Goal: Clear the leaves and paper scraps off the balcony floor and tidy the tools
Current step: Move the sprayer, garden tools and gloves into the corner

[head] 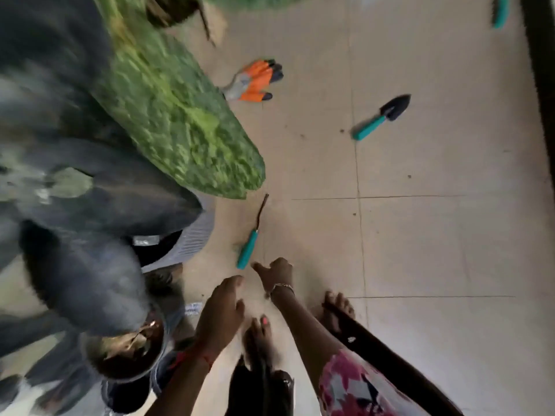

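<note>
A teal-handled tool [251, 235] with a thin dark prong lies on the beige tiled floor [435, 235]. My right hand [276, 273] hovers just right of its handle end, thumb stretched toward it, holding nothing. My left hand [220, 310] hangs below and left, fingers relaxed and empty. A teal-handled black trowel [381, 117] lies farther out to the right. Orange and grey gloves [255, 81] lie near the plants. Another teal tool [500, 10] shows at the top right edge.
Large green variegated leaves [180, 121] and dark leaves [90, 235] crowd the left. A pot of soil and dry leaves [129, 349] stands at lower left. My bare feet [258, 340] stand on the tiles. A dark wall edge [543, 85] runs along the right.
</note>
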Demonstrator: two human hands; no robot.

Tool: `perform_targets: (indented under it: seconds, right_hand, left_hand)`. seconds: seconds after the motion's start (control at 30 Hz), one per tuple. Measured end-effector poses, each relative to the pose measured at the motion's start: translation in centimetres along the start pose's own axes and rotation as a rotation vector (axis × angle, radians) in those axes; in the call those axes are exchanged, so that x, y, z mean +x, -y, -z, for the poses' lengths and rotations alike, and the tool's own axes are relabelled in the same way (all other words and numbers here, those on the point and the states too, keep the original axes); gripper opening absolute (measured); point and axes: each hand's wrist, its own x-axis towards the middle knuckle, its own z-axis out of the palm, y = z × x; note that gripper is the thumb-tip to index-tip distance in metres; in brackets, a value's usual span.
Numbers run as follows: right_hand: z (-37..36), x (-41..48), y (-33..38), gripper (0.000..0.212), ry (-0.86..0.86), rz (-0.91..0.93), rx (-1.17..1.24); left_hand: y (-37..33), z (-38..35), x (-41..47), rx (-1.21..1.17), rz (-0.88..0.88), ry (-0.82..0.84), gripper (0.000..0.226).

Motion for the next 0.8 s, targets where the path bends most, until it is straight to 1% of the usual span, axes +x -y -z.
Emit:
perform_targets:
  seconds: [0.13, 0.23, 0.37, 0.43, 0.5, 0.6, 0.7, 0.8]
  right_hand:
    - [-5.8, 9.3, -0.9, 0.063, 0.0, -0.035, 0.075]
    - [-8.7, 14.0, -0.4, 0.066, -0.011, -0.059, 0.102]
    - [-9.9, 17.1, 0.1, 0.041, -0.07, -0.053, 0.097]
    - [-9.7, 17.6, -0.2, 0.037, -0.083, -0.03, 0.044]
    - [-8.6, 17.4, -0.7, 0.034, -0.095, -0.013, -0.006]
    - [-5.8, 15.6, -1.2, 0.034, -0.11, -0.012, -0.066]
    - [-2.0, 11.2, -1.1, 0.035, -0.111, -0.038, -0.131]
    - [2.7, 3.7, -0.2, 0.037, -0.11, -0.036, -0.173]
  left_hand:
    - [7.1, -4.6, 6.1, 0.021, 0.047, -0.019, 0.047]
    - [10.0, -6.4, 9.3, 0.026, 0.086, -0.016, 0.048]
    - [12.3, -7.9, 13.5, 0.085, 0.137, 0.049, 0.052]
    - [12.6, -8.5, 14.7, 0.151, 0.137, 0.104, 0.055]
    - [12.0, -8.6, 14.9, 0.205, 0.131, 0.149, 0.057]
    - [9.6, -7.4, 13.7, 0.271, 0.108, 0.167, 0.056]
    - [5.5, -4.9, 10.9, 0.278, 0.054, 0.178, 0.053]
    - [-0.1, -0.8, 6.7, 0.266, -0.005, 0.211, 0.051]
